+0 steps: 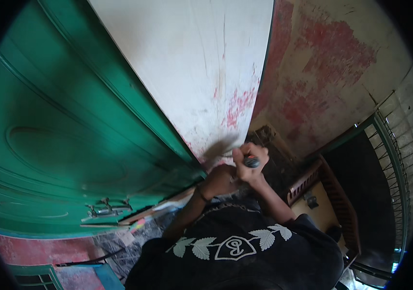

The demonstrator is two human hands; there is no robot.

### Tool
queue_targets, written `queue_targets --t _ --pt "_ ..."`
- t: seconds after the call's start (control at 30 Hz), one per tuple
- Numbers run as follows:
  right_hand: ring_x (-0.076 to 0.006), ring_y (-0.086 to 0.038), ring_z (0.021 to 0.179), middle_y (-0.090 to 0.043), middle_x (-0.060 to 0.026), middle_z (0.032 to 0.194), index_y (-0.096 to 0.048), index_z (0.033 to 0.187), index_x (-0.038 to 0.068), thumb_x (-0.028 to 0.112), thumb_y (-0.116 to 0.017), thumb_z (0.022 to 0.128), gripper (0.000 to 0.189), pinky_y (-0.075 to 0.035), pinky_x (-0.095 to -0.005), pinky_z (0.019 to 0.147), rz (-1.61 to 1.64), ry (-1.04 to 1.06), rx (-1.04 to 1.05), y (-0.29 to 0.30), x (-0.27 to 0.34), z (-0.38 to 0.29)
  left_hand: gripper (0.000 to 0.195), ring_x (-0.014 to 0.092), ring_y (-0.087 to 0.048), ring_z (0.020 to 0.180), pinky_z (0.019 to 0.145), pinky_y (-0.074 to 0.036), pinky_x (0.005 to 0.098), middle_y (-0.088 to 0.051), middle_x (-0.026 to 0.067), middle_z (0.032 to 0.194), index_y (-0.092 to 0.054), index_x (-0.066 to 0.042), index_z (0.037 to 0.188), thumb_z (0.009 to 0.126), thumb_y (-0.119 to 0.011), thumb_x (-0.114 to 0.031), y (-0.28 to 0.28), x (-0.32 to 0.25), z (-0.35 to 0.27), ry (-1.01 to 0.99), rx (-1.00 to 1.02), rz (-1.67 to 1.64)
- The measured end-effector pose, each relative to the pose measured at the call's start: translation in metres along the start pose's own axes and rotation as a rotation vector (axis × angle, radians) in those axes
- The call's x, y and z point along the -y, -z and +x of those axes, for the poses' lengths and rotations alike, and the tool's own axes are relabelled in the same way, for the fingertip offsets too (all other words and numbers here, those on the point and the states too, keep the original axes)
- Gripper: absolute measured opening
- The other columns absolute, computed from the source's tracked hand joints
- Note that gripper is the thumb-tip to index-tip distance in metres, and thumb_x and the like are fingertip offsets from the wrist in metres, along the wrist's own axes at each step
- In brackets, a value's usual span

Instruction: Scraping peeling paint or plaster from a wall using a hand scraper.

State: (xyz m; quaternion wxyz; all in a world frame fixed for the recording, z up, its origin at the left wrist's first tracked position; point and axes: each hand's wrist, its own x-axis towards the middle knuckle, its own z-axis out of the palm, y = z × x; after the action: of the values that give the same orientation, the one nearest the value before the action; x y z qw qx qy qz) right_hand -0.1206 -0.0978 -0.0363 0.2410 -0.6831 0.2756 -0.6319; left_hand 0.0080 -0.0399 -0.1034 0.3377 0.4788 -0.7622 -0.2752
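My right hand [255, 170] is closed around the black handle [252, 161] of a hand tool, which shows a touch of orange. The handle's end faces up toward me, and the tool's working end is hidden. Just beside it, my left hand [221, 180] is curled low against the white-painted surface [192, 61]. Whether its fingers pinch something small is too blurred to tell. Flaking paint shows red patches [241, 108] on that white surface, above my hands. A green panelled door [83, 90] meets its left edge.
A metal fitting [108, 209] sits on the green door, above wooden strips [159, 210]. To the right stands a slatted wooden bench [340, 206] with a small dark object [312, 201] on its seat. Behind are a peeling wall [322, 72] and a green-framed grille [391, 156].
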Motion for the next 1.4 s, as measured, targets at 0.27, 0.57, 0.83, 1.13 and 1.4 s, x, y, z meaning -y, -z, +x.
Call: queue_targets --t 0.27,0.57,0.83,1.13,1.4 --pt "-0.0154 -0.057 0.055 -0.061 -0.0086 0.069 -0.053 0.082 0.002 0.020 -0.063 0.086 0.022 -0.046 -0.0287 0.054 0.351 -0.234 0.014 0.033 -0.006 -0.046 0.041 0.016 -0.068 0.083 0.079 -0.053 0.0330 -0.073 0.0116 0.090 -0.070 0.000 0.107 0.102 -0.054 -0.037 -0.016 0.016 -0.022 0.235 0.171 -0.442" --pt "-0.0169 -0.048 0.081 -0.047 -0.0055 0.090 -0.046 0.095 0.009 0.042 -0.046 0.103 0.035 -0.043 -0.0342 0.077 0.766 -0.286 -0.614 0.023 0.046 -0.036 0.053 0.022 -0.058 0.121 0.103 -0.045 0.0397 -0.061 0.0129 0.132 -0.051 0.002 0.138 0.107 -0.041 -0.040 -0.016 -0.004 -0.025 0.192 0.174 -1.205" --pt "-0.0133 -0.058 0.061 -0.061 -0.0084 0.083 -0.057 0.092 0.003 0.021 -0.072 0.091 0.024 -0.047 -0.0252 0.051 0.585 -0.592 -0.399 0.065 0.061 -0.079 0.026 0.016 -0.066 0.084 0.059 -0.055 0.0295 -0.067 0.0109 0.102 -0.062 0.003 0.113 0.092 -0.070 -0.010 0.043 -0.069 -0.021 0.277 -0.392 -1.141" --pt "-0.0216 -0.069 0.082 -0.070 -0.0158 0.093 -0.067 0.114 -0.004 0.008 -0.083 0.074 0.044 -0.054 -0.0295 0.075 0.059 -0.119 0.266 0.100 0.094 -0.044 0.056 0.007 -0.059 0.055 0.046 -0.050 0.0252 -0.066 0.0047 0.085 -0.050 0.002 0.139 0.088 -0.073 -0.006 0.092 -0.129 -0.003 0.086 -0.461 -0.556" --pt "-0.0294 -0.062 0.070 -0.061 -0.0178 0.083 -0.064 0.117 -0.006 -0.001 -0.071 0.078 0.040 -0.050 -0.0335 0.064 -0.044 0.142 0.051 0.098 0.105 -0.007 0.045 0.018 -0.060 0.103 0.083 -0.050 0.0349 -0.059 0.0135 0.129 -0.063 -0.002 0.122 0.081 -0.076 -0.015 0.108 -0.212 0.010 -0.359 -0.834 0.341"
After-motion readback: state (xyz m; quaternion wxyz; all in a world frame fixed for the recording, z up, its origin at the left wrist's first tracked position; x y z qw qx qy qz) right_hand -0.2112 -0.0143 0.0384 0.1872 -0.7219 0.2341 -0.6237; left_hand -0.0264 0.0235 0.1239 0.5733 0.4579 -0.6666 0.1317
